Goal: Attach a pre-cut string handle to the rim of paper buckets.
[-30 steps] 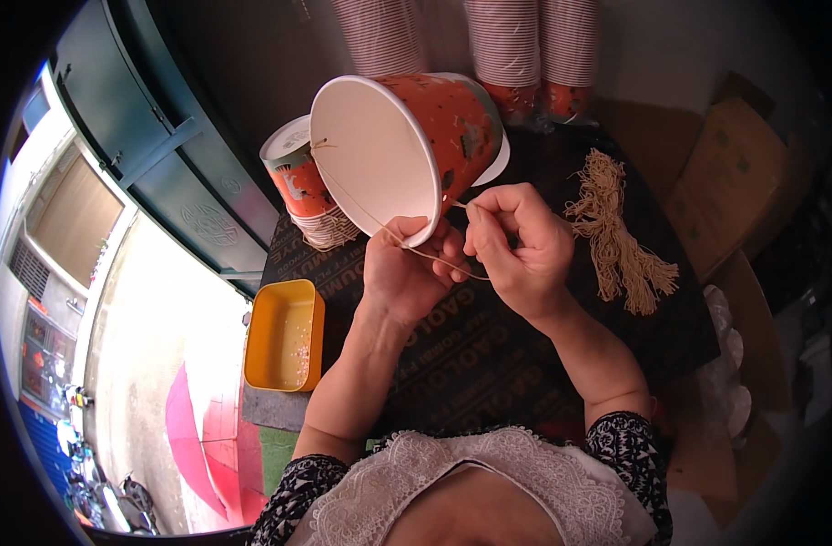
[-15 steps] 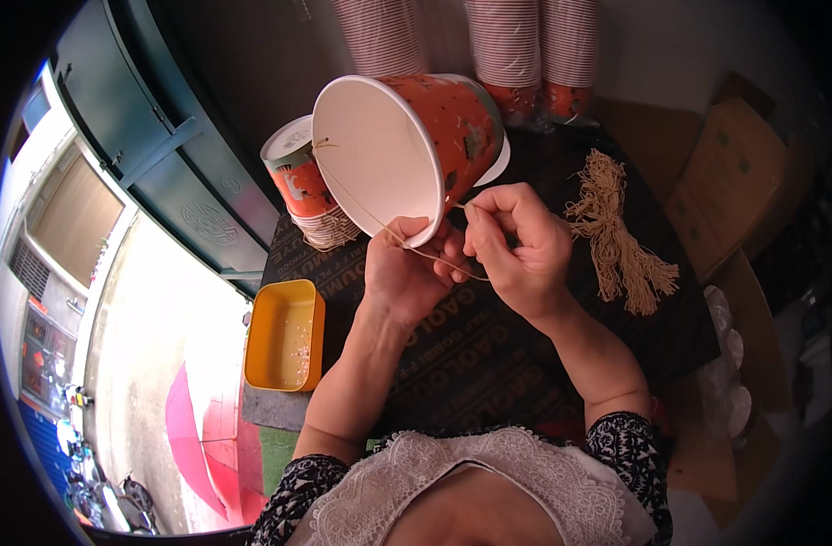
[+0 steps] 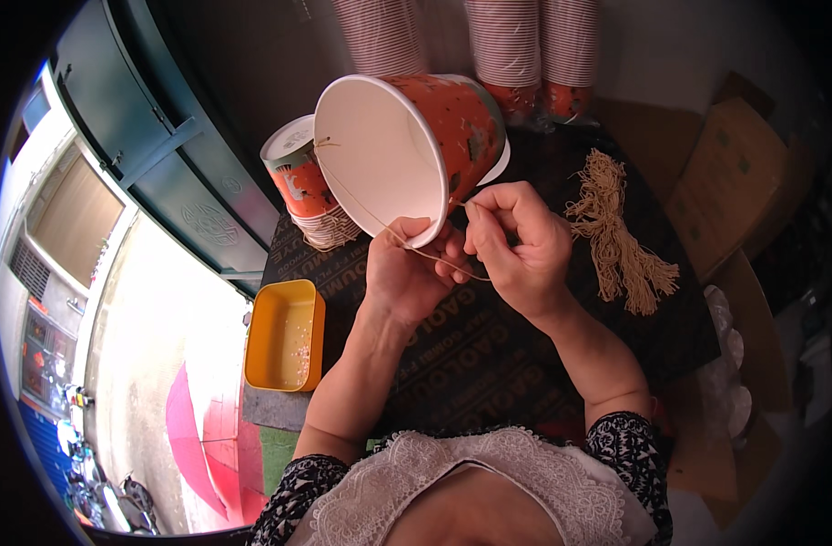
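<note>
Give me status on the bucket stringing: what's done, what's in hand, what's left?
Done: one end of the string looks fixed at the far rim of the orange paper bucket. In hand: the left hand steadies the near rim while the right hand pinches the free end there. Left: that end isn't attached yet; a bundle of strings and stacked buckets wait on the dark table.

String now tauter across the paper bucket mouth.
</note>
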The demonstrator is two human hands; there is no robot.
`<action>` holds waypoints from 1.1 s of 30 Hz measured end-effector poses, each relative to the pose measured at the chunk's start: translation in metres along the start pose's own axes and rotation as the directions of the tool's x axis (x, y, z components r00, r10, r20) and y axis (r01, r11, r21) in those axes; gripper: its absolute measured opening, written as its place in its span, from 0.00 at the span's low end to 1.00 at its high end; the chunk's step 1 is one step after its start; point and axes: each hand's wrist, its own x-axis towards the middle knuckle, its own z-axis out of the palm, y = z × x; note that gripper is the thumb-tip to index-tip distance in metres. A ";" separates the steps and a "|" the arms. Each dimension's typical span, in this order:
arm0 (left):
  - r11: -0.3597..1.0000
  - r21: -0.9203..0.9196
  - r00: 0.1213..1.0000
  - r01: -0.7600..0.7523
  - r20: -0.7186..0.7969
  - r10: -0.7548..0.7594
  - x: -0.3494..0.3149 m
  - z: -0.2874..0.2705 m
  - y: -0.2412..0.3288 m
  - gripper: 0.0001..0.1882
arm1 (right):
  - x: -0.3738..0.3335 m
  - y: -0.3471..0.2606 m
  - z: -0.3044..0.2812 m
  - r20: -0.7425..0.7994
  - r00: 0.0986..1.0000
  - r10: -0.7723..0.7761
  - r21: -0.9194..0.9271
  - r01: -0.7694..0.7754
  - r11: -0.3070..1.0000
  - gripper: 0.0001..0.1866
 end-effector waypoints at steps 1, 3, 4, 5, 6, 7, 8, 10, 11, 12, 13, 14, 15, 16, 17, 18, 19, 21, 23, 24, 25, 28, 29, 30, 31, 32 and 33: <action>1.000 -0.004 1.000 0.002 0.000 -0.002 0.000 0.000 0.000 0.13 | 0.000 0.000 0.000 0.003 1.000 -0.003 -0.004 0.003 1.000 0.02; 1.000 -0.005 1.000 0.003 -0.001 -0.003 -0.001 0.000 0.000 0.13 | 0.000 0.000 0.000 0.005 1.000 0.003 0.000 -0.003 1.000 0.02; 1.000 -0.006 1.000 0.006 -0.003 -0.006 0.000 0.000 0.000 0.13 | 0.000 0.000 0.000 0.008 1.000 0.010 0.003 -0.010 1.000 0.02; 1.000 -0.006 1.000 0.006 -0.003 -0.006 0.000 0.000 0.000 0.13 | 0.000 0.000 0.000 0.008 1.000 0.010 0.003 -0.010 1.000 0.02; 1.000 -0.006 1.000 0.009 -0.001 -0.009 0.000 0.000 0.000 0.13 | 0.000 0.000 0.000 0.008 1.000 0.018 0.005 -0.018 1.000 0.02; 1.000 -0.005 1.000 0.013 0.001 -0.013 0.000 0.000 0.000 0.13 | 0.000 -0.001 0.000 0.008 1.000 0.025 0.006 -0.025 1.000 0.01; 1.000 -0.005 1.000 0.013 0.002 -0.013 0.000 0.000 0.000 0.13 | 0.000 -0.001 0.000 0.008 1.000 0.025 0.006 -0.025 1.000 0.01; 1.000 0.004 1.000 0.005 0.003 -0.005 0.000 0.001 -0.001 0.14 | -0.001 -0.001 0.001 0.003 0.999 0.031 0.004 -0.031 0.999 0.01; 1.000 0.004 1.000 0.005 0.003 -0.005 0.000 0.001 -0.001 0.14 | -0.001 0.000 0.001 0.004 1.000 0.031 0.004 -0.031 1.000 0.01; 1.000 0.005 1.000 0.007 0.003 -0.007 0.000 0.001 -0.001 0.14 | -0.001 0.001 0.001 0.004 0.999 0.034 0.010 -0.035 0.999 0.01; 1.000 0.005 1.000 0.008 0.003 -0.009 0.000 0.001 -0.001 0.14 | -0.001 0.001 0.001 0.005 0.999 0.038 0.016 -0.038 0.999 0.01; 1.000 0.005 1.000 0.009 0.003 -0.009 0.000 0.001 -0.001 0.14 | -0.001 0.002 0.001 0.005 0.999 0.038 0.016 -0.038 0.999 0.01; 1.000 0.010 1.000 0.014 -0.007 -0.013 0.000 0.002 -0.001 0.14 | -0.001 0.002 0.001 0.007 0.999 0.050 0.029 -0.051 0.998 0.00; 1.000 0.015 1.000 0.018 -0.019 -0.018 0.000 0.002 -0.001 0.14 | -0.001 0.003 0.001 0.009 0.998 0.063 0.043 -0.063 0.997 0.00; 1.000 0.014 1.000 0.018 -0.019 -0.017 0.000 0.001 -0.001 0.14 | -0.001 0.003 0.002 0.009 0.998 0.063 0.044 -0.064 0.997 0.00; 1.000 0.013 1.000 0.026 -0.010 -0.025 0.000 0.000 -0.001 0.14 | -0.001 0.005 0.002 0.008 0.998 0.056 0.043 -0.056 0.997 0.00; 0.999 0.012 0.999 0.034 -0.001 -0.034 0.001 -0.001 -0.002 0.15 | -0.002 0.005 0.002 0.006 0.999 0.049 0.042 -0.049 0.998 0.01; 0.999 0.032 1.000 0.019 0.001 -0.019 0.002 -0.001 -0.003 0.15 | -0.002 0.007 0.004 -0.015 0.998 0.063 0.060 -0.062 0.996 0.01; 0.999 0.052 1.000 0.001 0.003 -0.001 0.003 -0.003 -0.006 0.15 | -0.001 0.007 0.005 -0.033 0.997 0.076 0.079 -0.074 0.994 0.03; 0.995 0.090 0.999 -0.041 0.002 0.041 0.004 -0.004 -0.007 0.16 | -0.001 0.007 0.004 -0.022 0.997 0.076 0.081 -0.074 0.994 0.01; 0.988 0.129 0.997 -0.082 0.002 0.083 0.005 -0.005 -0.008 0.16 | -0.001 0.007 0.004 -0.011 0.997 0.075 0.082 -0.074 0.994 0.01; 0.968 0.170 0.978 -0.185 -0.065 0.198 0.006 -0.003 -0.013 0.16 | -0.002 0.014 0.005 -0.080 0.991 0.109 0.023 -0.108 0.994 0.03; 0.968 0.168 0.977 -0.189 -0.065 0.202 0.006 -0.002 -0.014 0.16 | -0.002 0.018 0.007 -0.100 0.988 0.120 0.053 -0.115 0.992 0.05; 0.945 0.216 0.958 -0.245 -0.094 0.270 0.007 -0.002 -0.015 0.16 | -0.002 0.020 0.007 -0.094 0.989 0.118 0.052 -0.113 0.992 0.05; 0.916 0.266 0.933 -0.300 -0.121 0.340 0.007 -0.001 -0.015 0.16 | -0.002 0.020 0.009 -0.105 0.984 0.143 0.086 -0.135 0.987 0.06; 0.915 0.262 0.930 -0.306 -0.122 0.346 0.007 -0.002 -0.015 0.16 | -0.002 0.021 0.010 -0.115 0.979 0.169 0.119 -0.156 0.981 0.07; 0.901 0.274 0.917 -0.336 -0.123 0.379 0.008 -0.004 -0.015 0.15 | -0.002 0.023 0.011 -0.107 0.980 0.168 0.119 -0.155 0.981 0.07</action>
